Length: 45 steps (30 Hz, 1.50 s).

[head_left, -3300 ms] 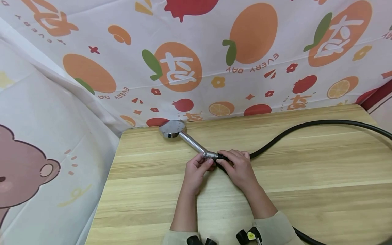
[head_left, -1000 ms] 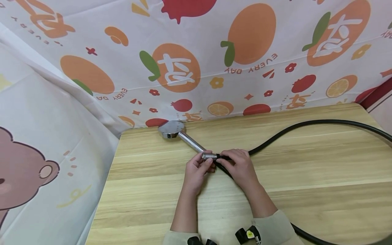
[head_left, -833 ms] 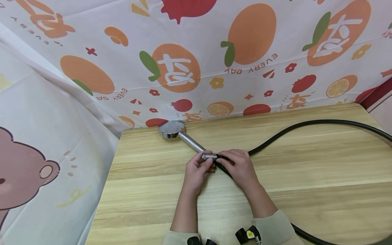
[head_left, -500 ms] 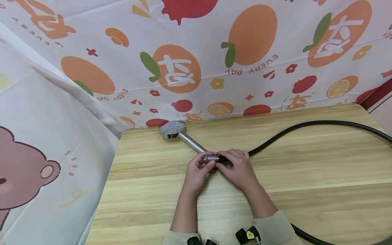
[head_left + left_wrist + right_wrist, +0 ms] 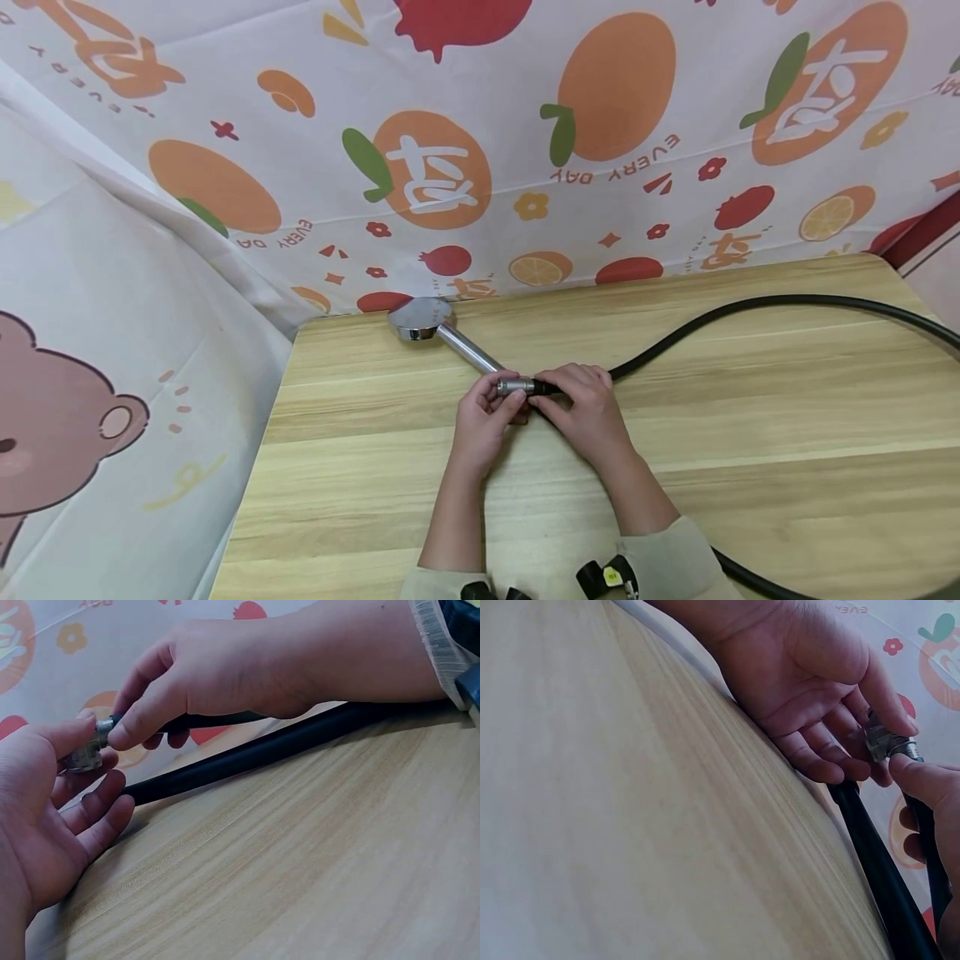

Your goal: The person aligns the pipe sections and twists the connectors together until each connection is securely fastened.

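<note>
A chrome shower head (image 5: 420, 315) lies at the table's back left, its silver handle (image 5: 468, 347) slanting down toward the hands. Between thumb and fingers, my left hand (image 5: 480, 429) pinches a metal hose connector (image 5: 514, 387). My right hand (image 5: 588, 417) pinches the black hose (image 5: 637, 367) right beside that connector. The handle's lower end is hidden behind the left fingers, so I cannot tell whether it joins the connector. In the left wrist view, a second stretch of black hose (image 5: 247, 757) runs under the hands, its end by the left fingertips.
The hose loops right across the wooden table (image 5: 360, 483), leaves the view, and returns at the lower right (image 5: 757, 586). A fruit-print cloth (image 5: 300, 183) hangs along the back edge. Another cloth with a bear print (image 5: 67, 417) hangs at the left.
Since the oldest frame, the left fingertips have come up over the connector's far side and the connector has turned to lie more level. The right hand has shifted only slightly; the shower head stays put.
</note>
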### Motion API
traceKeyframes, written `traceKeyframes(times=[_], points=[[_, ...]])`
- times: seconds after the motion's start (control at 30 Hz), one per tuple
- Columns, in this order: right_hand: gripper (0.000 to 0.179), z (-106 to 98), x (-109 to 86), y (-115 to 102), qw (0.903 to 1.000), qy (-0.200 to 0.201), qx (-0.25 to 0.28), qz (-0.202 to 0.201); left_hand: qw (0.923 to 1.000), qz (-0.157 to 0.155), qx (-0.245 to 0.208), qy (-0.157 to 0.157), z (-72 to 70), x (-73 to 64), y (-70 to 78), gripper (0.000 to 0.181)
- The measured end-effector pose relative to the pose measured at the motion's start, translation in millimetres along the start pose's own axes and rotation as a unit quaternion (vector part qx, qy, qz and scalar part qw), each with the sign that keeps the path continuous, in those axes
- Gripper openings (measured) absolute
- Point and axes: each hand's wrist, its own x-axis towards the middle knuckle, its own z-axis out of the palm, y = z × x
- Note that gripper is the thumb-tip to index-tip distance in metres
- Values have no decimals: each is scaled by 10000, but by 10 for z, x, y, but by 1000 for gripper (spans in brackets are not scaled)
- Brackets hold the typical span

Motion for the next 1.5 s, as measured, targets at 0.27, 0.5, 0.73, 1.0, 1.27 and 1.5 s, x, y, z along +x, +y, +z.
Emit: traceKeyframes(times=[0.27, 0.5, 0.73, 1.0, 1.27, 1.5], points=[[29, -1, -7, 1, 9999, -144, 76, 3, 9999, 54, -74, -47, -16, -2, 2, 27], [32, -10, -23, -11, 9998, -172, 89, 32, 9999, 87, -61, -81, -13, -24, -2, 28], [32, -21, -26, -29, 9997, -181, 45, 175, 9998, 28, -91, -151, -1, -41, 17, 31], [29, -39, -30, -45, 9987, -367, -142, 322, 9997, 82, 132, -166, 8, -54, 11, 32], [30, -26, -32, -53, 9955, -648, -356, 585, 9993, 116, 278, -223, 4, -44, -29, 35], [29, -2, -40, -59, 9924, -909, -503, 664, 9984, 93, 446, -349, -9, -30, -39, 34]])
